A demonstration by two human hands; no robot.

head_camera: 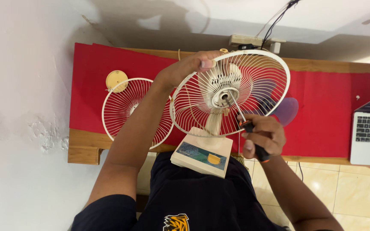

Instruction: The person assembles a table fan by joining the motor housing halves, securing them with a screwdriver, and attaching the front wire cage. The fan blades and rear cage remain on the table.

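Left hand (193, 64) steadies fan (223, 96); right hand (264, 137) grips screwdriver (247, 126)

The fan (219, 96) and both grilles (129, 109) are cream, the fan's base carrying a blue-green panel with a yellow knob. A red cloth (322, 107) covers the wooden worktop (82, 147). The screwdriver (253, 143) handle is black and orange; the blade (285, 110) is translucent purple.

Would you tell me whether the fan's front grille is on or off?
Off: the front grille lies flat on the red cloth, beside the fan.
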